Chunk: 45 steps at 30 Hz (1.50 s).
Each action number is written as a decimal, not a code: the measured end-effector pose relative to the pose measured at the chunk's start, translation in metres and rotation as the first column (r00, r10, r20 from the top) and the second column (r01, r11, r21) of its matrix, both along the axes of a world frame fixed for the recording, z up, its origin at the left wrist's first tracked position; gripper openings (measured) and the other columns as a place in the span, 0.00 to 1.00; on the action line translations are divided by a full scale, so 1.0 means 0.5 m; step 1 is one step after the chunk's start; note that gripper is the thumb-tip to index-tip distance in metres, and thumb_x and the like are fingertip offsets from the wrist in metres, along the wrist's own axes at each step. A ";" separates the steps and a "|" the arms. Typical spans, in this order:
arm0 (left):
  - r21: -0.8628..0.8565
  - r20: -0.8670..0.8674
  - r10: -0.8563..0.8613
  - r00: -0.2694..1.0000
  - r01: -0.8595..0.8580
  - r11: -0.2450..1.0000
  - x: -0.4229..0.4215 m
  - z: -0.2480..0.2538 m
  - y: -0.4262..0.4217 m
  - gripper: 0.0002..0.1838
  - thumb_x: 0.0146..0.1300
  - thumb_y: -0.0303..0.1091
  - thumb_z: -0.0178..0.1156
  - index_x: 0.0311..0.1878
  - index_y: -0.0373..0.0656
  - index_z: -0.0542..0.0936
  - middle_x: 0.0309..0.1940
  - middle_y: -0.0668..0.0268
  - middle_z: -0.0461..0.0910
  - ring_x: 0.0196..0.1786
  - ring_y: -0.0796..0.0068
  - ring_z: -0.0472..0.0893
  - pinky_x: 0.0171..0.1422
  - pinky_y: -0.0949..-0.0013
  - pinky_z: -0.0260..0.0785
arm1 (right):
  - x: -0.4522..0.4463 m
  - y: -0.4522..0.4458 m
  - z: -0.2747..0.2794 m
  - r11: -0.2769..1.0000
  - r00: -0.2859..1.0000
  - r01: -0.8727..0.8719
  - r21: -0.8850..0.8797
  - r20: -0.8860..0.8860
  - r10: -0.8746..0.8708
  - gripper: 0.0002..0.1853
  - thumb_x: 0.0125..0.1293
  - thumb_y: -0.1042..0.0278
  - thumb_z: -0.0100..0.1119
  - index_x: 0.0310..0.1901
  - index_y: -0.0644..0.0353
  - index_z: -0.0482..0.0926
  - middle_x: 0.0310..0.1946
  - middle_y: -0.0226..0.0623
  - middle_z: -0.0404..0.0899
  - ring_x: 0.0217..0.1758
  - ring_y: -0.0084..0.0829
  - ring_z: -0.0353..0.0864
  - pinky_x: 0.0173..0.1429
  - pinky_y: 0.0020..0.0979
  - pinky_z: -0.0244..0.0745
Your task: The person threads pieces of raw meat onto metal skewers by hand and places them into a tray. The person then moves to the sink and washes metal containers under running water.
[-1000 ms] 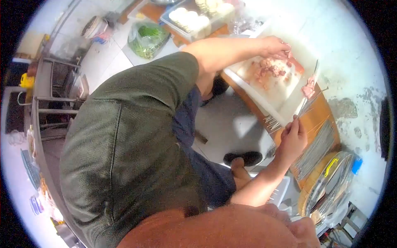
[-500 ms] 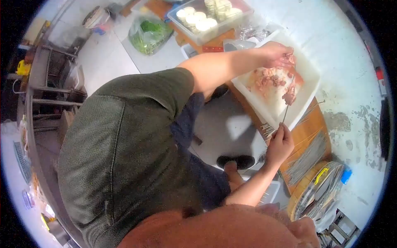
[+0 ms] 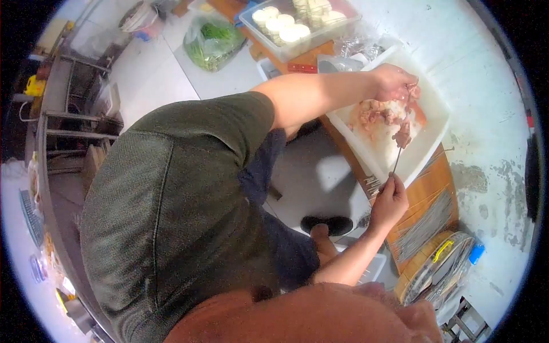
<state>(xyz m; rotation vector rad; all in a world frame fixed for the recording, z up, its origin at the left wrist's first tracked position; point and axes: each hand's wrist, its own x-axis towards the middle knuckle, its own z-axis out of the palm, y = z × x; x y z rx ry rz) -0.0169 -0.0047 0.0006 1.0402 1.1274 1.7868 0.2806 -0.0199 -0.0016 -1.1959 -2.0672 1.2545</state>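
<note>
My right hand (image 3: 390, 200) is closed around the lower end of a thin skewer (image 3: 398, 160), which points up over a white plastic tub (image 3: 433, 146). Reddish pieces of meat (image 3: 403, 136) are threaded on its upper part. Above the tub's far side, my left hand (image 3: 396, 83) is closed on a piece of raw meat (image 3: 412, 91) near the skewer's top; its fingertips are partly hidden. More loose meat chunks (image 3: 373, 113) lie in the tub below that hand, with reddish liquid around them.
Many bare skewers (image 3: 424, 223) lie on the wooden table (image 3: 426, 186) beside a round wooden-rimmed container (image 3: 409, 280). Toward the top stand a clear bin (image 3: 280, 48) of pale rolled items, a bag of greens (image 3: 211, 46) and a red-handled tool (image 3: 302, 68).
The view has shifted slightly, moving the tub and table a little rightward in the picture. My left hand has turned slightly and still grips meat; my right hand keeps the skewer.
</note>
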 end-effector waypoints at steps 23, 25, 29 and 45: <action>0.118 0.697 -0.091 0.711 0.012 0.993 0.014 -0.090 0.111 0.20 0.70 0.29 0.54 0.56 0.23 0.65 0.51 0.45 0.71 0.56 0.48 0.77 0.60 0.51 0.74 | -0.010 -0.009 0.013 0.999 0.999 -0.004 0.032 0.032 0.003 0.14 0.70 0.69 0.54 0.47 0.71 0.82 0.27 0.34 0.79 0.31 0.22 0.74 0.38 0.26 0.73; 0.135 0.686 -0.113 0.719 0.027 0.990 0.011 -0.095 0.121 0.20 0.71 0.30 0.54 0.57 0.22 0.64 0.51 0.45 0.71 0.56 0.48 0.77 0.59 0.51 0.74 | -0.009 -0.003 -0.002 1.000 1.000 0.008 -0.003 0.009 -0.008 0.13 0.69 0.69 0.54 0.47 0.70 0.82 0.27 0.34 0.78 0.31 0.22 0.74 0.38 0.26 0.73; 0.116 0.692 -0.101 0.714 0.028 0.993 0.019 -0.080 0.111 0.20 0.71 0.30 0.53 0.56 0.22 0.64 0.51 0.45 0.71 0.55 0.48 0.77 0.59 0.50 0.74 | -0.011 -0.005 -0.001 0.999 1.000 0.023 -0.022 0.008 -0.023 0.13 0.69 0.69 0.54 0.47 0.70 0.82 0.26 0.35 0.79 0.30 0.23 0.74 0.37 0.27 0.73; 0.305 0.579 -0.274 0.767 0.108 0.946 0.019 -0.082 0.078 0.18 0.70 0.24 0.51 0.58 0.24 0.63 0.53 0.40 0.71 0.56 0.43 0.77 0.59 0.46 0.74 | -0.019 -0.009 0.001 0.999 0.999 0.039 0.017 0.031 -0.040 0.14 0.69 0.69 0.55 0.47 0.70 0.83 0.26 0.35 0.80 0.30 0.23 0.75 0.37 0.27 0.73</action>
